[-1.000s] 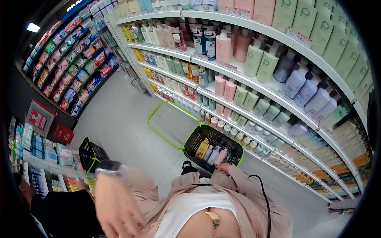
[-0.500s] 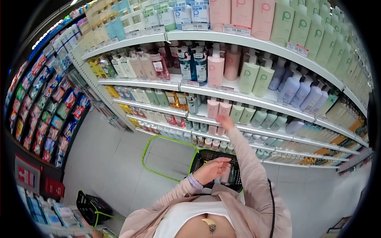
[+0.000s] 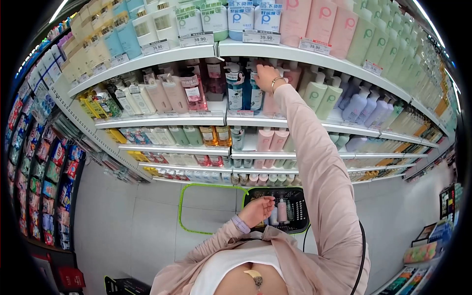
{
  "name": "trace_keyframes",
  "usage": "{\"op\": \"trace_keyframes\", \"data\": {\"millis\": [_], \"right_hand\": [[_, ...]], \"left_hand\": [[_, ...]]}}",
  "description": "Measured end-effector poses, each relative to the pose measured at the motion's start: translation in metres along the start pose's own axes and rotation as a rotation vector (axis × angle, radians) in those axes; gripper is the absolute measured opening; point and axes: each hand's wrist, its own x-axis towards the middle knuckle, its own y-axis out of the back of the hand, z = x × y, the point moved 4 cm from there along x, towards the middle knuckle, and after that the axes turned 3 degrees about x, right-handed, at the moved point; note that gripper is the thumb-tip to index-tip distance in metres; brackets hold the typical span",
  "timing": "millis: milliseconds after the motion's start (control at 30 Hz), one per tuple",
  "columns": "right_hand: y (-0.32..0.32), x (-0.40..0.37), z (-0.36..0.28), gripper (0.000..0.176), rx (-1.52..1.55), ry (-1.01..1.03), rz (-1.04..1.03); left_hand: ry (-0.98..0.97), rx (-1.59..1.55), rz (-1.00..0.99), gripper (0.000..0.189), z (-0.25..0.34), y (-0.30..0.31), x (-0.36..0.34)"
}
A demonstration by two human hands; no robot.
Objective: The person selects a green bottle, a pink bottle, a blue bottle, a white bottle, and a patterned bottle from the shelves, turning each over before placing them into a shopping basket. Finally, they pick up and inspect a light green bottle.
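My right hand (image 3: 269, 77) reaches up to the second shelf, its fingers bent over the tops of the bottles there. It covers the upper part of a pink pump bottle (image 3: 271, 104), and its fingertips come close to the neck of a dark blue pump bottle (image 3: 256, 94) on the left. Whether they grip either one cannot be made out. Lower down, my left hand (image 3: 257, 210) hovers over the left side of a black shopping basket (image 3: 301, 196), fingers loosely extended with nothing visible in them. Inside the basket lie a pink pump bottle (image 3: 281, 210) and other bottles.
Green pump bottles (image 3: 329, 97) and lilac ones (image 3: 361, 105) stand to the right. The top shelf edge (image 3: 295, 53) runs just above my right hand. Beside the basket a green handle frame (image 3: 180, 209) spreads over the floor. Packaged goods fill a rack (image 3: 44, 182) at left.
My right hand has risen from in front of the third shelf to the bottles on the second. My left hand stays over the basket. The view has shifted.
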Motion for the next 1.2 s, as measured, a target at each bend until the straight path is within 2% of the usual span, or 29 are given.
{"op": "trace_keyframes", "data": {"millis": [67,133,333,367,467,500,600,700,733,800,833,867,933,967,1000,1067,1133,1167,1200], "right_hand": [[-0.009,0.004,0.004,0.030,-0.004,-0.058,-0.123],[-0.031,0.016,0.017,0.030,0.001,0.013,-0.080],[0.000,-0.004,0.006,0.037,0.220,0.118,0.064],[0.005,-0.011,0.001,0.040,0.368,0.060,-0.023],[0.010,-0.029,-0.001,0.042,0.503,0.059,-0.044],[0.004,-0.031,0.005,0.042,0.537,0.106,0.041],[0.007,-0.045,0.003,0.042,0.519,0.125,0.057],[0.002,-0.055,0.004,0.042,0.596,0.187,0.168],[0.010,-0.061,0.001,0.042,0.600,0.189,0.181],[0.046,-0.084,-0.014,0.043,0.527,0.265,0.300],[0.065,-0.094,-0.019,0.040,0.567,0.242,0.313],[0.082,-0.102,-0.023,0.040,0.567,0.233,0.317],[0.115,-0.117,-0.024,0.036,0.837,0.258,0.418],[0.125,-0.122,-0.023,0.034,0.972,0.220,0.370],[0.133,-0.127,-0.022,0.032,1.108,0.176,0.321],[0.140,-0.145,-0.028,0.033,1.330,0.051,0.075],[0.120,-0.163,-0.028,0.032,1.359,0.026,-0.071],[0.110,-0.176,-0.030,0.030,1.334,-0.044,-0.160],[0.097,-0.189,-0.030,0.029,1.370,-0.118,-0.234]], "left_hand": [[0.023,-0.039,-0.020,0.021,0.006,0.005,0.003],[-0.032,-0.009,0.060,0.020,0.008,0.012,0.003],[-0.029,-0.074,0.055,0.017,0.012,0.010,0.012],[-0.045,-0.075,0.068,0.018,0.012,0.012,0.015],[-0.071,-0.080,0.109,0.017,0.012,0.008,0.023],[-0.078,-0.078,0.122,0.017,0.013,0.007,0.025],[-0.090,-0.073,0.121,0.018,0.026,0.005,0.029],[-0.301,-0.043,0.087,0.022,0.059,0.010,0.032],[-0.305,-0.030,0.087,0.022,0.069,0.008,0.030],[-0.511,0.013,0.123,0.029,0.090,0.001,0.022],[-0.547,0.068,0.095,0.038,0.095,0.002,0.022],[-0.539,0.073,0.095,0.038,0.095,-0.006,0.022],[-0.561,-0.108,0.102,0.047,0.094,-0.025,0.019],[-0.526,-0.166,0.027,0.053,0.087,-0.029,0.024],[-0.511,-0.173,0.045,0.053,0.080,-0.037,0.027],[-0.333,-0.369,-0.367,0.059,0.059,-0.074,0.028],[-0.171,-0.485,-0.617,0.069,0.035,-0.088,0.028],[-0.112,-0.496,-0.658,0.078,0.023,-0.092,0.023],[-0.046,-0.497,-0.782,0.083,0.016,-0.099,0.018]]}}
